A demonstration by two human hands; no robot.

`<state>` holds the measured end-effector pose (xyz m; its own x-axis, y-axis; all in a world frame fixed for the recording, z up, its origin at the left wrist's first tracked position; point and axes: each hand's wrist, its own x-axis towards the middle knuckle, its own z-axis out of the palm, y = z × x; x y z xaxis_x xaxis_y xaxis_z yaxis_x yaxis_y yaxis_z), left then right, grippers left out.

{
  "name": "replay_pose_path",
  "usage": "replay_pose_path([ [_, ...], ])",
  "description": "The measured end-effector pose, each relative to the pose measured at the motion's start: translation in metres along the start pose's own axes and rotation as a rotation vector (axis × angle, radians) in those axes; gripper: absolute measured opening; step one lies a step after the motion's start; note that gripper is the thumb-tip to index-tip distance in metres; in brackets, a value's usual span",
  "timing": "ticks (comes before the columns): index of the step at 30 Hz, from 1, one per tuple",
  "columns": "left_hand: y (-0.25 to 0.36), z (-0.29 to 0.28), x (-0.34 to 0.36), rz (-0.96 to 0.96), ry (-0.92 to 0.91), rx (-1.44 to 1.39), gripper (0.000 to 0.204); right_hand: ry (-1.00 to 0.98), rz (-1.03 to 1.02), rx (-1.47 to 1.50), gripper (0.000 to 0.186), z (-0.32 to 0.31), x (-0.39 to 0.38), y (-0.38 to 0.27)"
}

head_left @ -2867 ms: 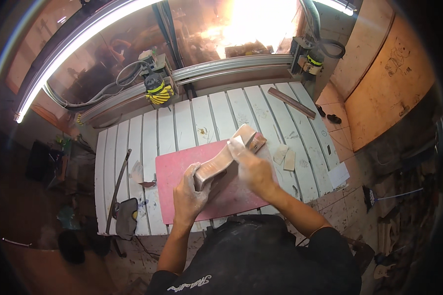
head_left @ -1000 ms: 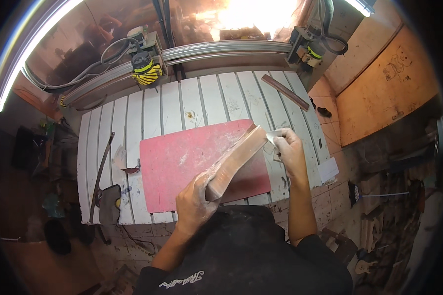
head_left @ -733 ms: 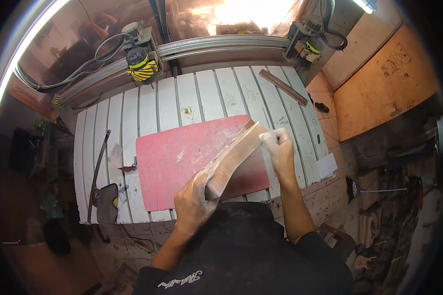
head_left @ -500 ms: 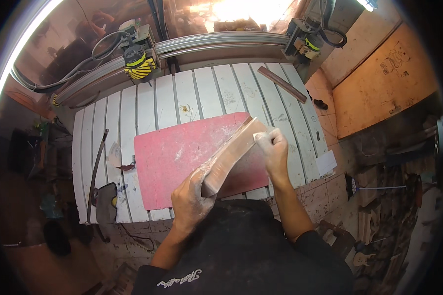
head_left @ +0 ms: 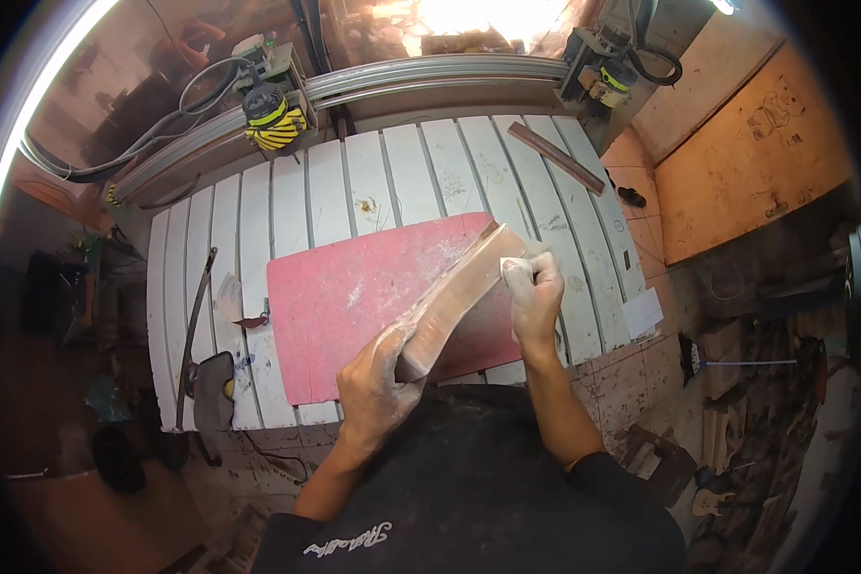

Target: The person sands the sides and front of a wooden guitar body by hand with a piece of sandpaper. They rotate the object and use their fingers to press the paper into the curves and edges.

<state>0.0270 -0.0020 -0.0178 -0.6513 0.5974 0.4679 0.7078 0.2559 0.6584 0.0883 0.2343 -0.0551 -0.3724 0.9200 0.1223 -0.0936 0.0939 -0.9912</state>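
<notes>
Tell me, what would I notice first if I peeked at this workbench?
The big red mat in the middle of the white slatted table jumps out first. Over its right side, two dusty hands hold a long wooden block: the left hand grips its near end, and the right hand presses a small pale piece, maybe sandpaper, against its far end. A yellow-and-black machine head sits on the rail behind.

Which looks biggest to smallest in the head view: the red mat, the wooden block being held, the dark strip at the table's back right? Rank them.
1. Red mat, clearly the largest.
2. Wooden block, held in both hands; it is raised nearer the camera, so it looks bigger than it is.
3. Dark strip, the smallest, though farthest from the camera.
</notes>
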Motion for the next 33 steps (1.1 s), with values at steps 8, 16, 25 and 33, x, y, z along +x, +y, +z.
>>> replay_pose_path([
  [8,0.004,0.000,-0.002,-0.017,0.001,-0.012,0.061,-0.001,0.065,0.107,0.029,-0.002,0.008,0.000],
  [16,0.005,0.002,0.000,-0.007,0.002,-0.009,0.061,0.000,0.163,0.101,0.026,-0.004,0.006,-0.003],
  [25,0.004,0.002,-0.005,-0.004,-0.016,-0.011,0.062,0.019,0.156,0.168,0.027,-0.003,0.004,0.000],
  [33,0.004,0.003,-0.002,0.010,-0.005,-0.004,0.060,-0.047,0.028,0.065,0.026,-0.003,-0.006,0.012],
])
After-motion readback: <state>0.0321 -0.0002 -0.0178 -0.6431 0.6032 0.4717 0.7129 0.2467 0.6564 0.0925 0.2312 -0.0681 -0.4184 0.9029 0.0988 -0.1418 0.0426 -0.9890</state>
